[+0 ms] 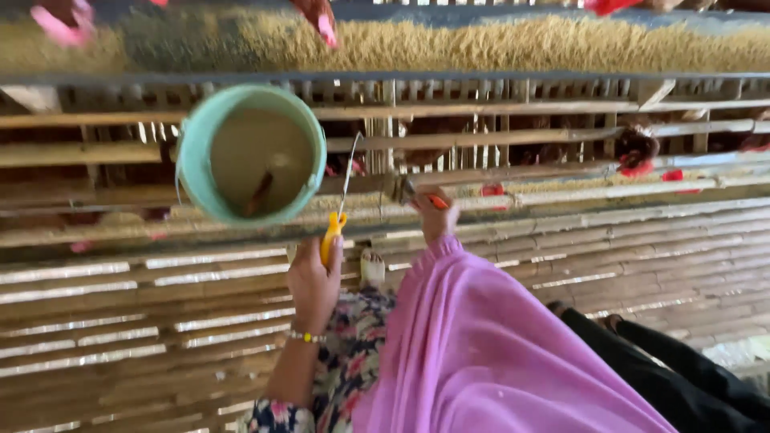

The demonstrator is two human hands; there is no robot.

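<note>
Head view: the left hand [314, 282] is gripping a yellow handle [332, 234], hoisting a teal bucket [250, 155] of feed by its wire bail beside the bamboo cage [481, 132]. The right hand [434, 215], under a pink cloth [489, 353], is pinching something orange at the trough [561, 186]. Swinging, the bucket may be tipping and spilling feed through the slatted floor [120, 321].

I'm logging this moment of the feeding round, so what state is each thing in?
Bucket: hanging tilted, mouth toward the camera, partly filled with feed.
Bucket handle: gripped by the left hand.
Right hand: reaching to the trough rail, closed around a small orange thing.
Feed trough: full of grain.
Cage slats: shut, hens behind.
</note>
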